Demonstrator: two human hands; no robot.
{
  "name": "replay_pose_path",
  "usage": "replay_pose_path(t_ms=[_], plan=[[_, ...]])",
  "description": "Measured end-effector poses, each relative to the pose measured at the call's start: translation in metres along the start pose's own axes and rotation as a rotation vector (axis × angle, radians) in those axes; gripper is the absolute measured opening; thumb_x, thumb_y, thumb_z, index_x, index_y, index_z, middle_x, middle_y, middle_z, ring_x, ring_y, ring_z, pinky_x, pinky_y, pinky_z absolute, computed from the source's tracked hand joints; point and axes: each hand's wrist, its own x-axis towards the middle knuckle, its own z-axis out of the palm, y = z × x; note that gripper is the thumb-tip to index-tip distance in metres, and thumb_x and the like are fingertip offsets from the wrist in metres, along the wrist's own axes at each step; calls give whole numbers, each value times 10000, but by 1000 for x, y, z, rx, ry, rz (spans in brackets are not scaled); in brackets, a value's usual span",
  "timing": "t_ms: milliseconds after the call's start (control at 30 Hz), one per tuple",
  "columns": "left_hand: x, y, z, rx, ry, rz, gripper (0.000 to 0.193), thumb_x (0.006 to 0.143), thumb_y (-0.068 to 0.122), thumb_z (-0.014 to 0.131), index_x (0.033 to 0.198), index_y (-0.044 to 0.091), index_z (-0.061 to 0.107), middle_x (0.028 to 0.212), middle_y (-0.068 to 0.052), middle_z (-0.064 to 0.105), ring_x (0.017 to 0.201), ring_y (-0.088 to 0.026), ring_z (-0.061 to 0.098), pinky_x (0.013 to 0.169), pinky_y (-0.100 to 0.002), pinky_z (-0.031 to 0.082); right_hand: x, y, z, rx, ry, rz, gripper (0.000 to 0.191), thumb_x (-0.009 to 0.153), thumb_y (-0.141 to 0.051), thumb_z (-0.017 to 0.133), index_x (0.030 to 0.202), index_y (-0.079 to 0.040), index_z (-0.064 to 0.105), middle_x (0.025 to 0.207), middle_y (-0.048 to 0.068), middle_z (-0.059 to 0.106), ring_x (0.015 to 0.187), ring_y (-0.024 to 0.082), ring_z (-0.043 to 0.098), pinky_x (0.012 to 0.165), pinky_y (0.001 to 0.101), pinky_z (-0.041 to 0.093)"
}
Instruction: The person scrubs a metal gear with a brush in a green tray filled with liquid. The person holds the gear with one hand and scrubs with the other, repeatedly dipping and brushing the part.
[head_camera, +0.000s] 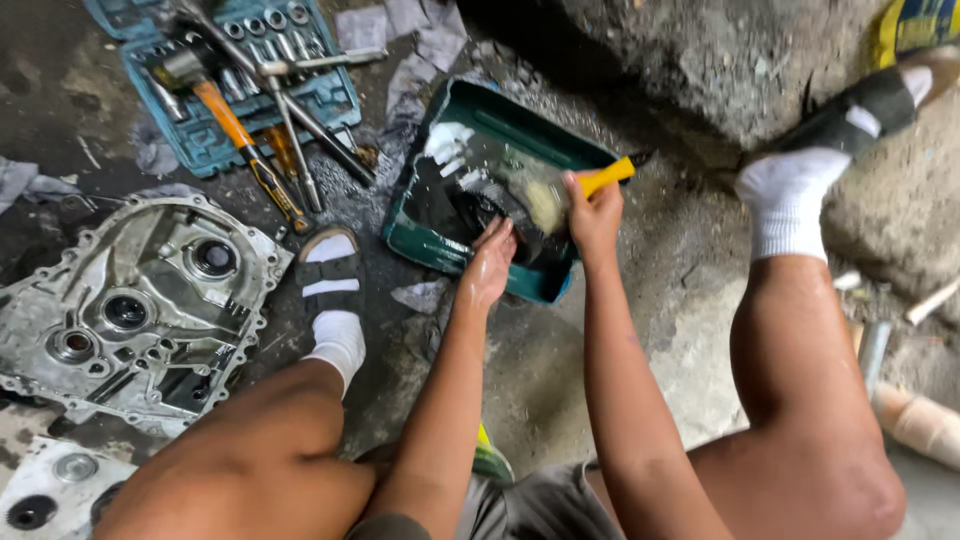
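Grimy concrete floor, and a green tray (440, 245) is sitting on it. Right hand (594, 212) is clamping its fingers on a yellow-handled brush (585, 183), handle pointing up-right, bristles down-left beside the left hand (488, 266) fingers, which are resting together on a dark part (500, 212).

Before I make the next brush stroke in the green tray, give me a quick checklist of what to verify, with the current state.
1. Right hand grips the yellow-handled brush: ok.
2. Left hand steadies the dark part in the tray: ok, fingers touch it.
3. Green tray flat on the floor: ok.
4. Dark liquid level in the tray: cannot tell.
5. Brush bristles on the part: cannot tell, blurred.
6. Socket set case and engine cover apart from the tray: ok.
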Motion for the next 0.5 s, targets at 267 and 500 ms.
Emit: replay_pose_path(t_ms=[267, 500], plan=[[2, -10, 9, 176, 39, -19, 414, 998, 113, 614, 1407, 54, 586, 1378, -21, 627, 1275, -147, 551, 1081, -286, 409, -3, -9, 24, -52, -22, 62, 255, 957, -233, 783, 1004, -38, 626, 831, -4, 659, 744, 68, 565, 669, 247, 473], [-5, -9, 1, 106, 109, -45, 564, 979, 98, 679, 1490, -38, 482, 1352, -64, 607, 1233, -150, 549, 1067, -284, 409, 9, 2, 0, -114, -16, 75, 277, 947, -261, 801, 1005, -40, 646, 843, -8, 664, 738, 81, 584, 670, 247, 480]])
